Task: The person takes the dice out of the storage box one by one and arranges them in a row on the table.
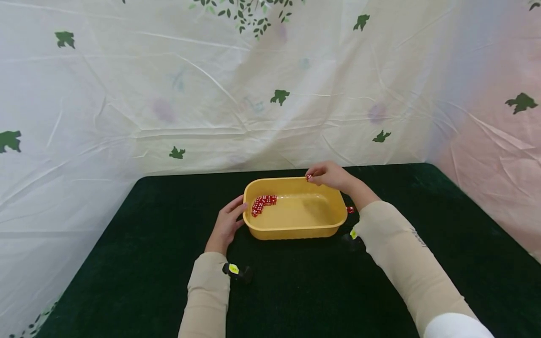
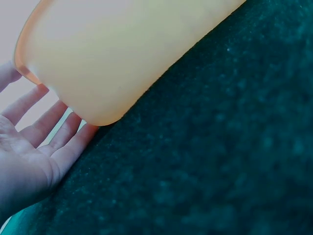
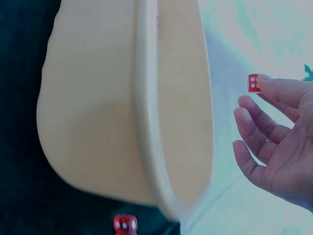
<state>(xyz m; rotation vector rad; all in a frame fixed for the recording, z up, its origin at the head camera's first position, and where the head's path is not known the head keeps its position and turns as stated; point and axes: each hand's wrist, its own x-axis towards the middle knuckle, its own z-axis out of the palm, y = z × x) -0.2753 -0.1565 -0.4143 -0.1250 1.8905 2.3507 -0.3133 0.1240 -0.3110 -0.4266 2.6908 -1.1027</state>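
Observation:
A yellow plastic tub [image 1: 296, 233] stands on the dark green cloth, with several red dice [image 1: 262, 203] with white pips lying together in its left end. My left hand [image 1: 227, 224] is at the tub's left end; in the left wrist view its extended fingers [image 2: 41, 125] touch the outer wall and the thumb is by the rim. Above the far right part of the rim, my right hand [image 1: 331, 176] pinches one red die [image 3: 253, 83] between thumb and index finger, the other fingers loosely bent. Another red die [image 1: 350, 210] is on the cloth just outside the tub's right end.
Dark green cloth [image 1: 296, 291] covers the table. A pale curtain [image 1: 220, 94] with green leaf prints hangs behind the table's far edge and along both sides. Each sleeve carries a small black device with a yellow-green tag [image 1: 234, 269] at the wrist.

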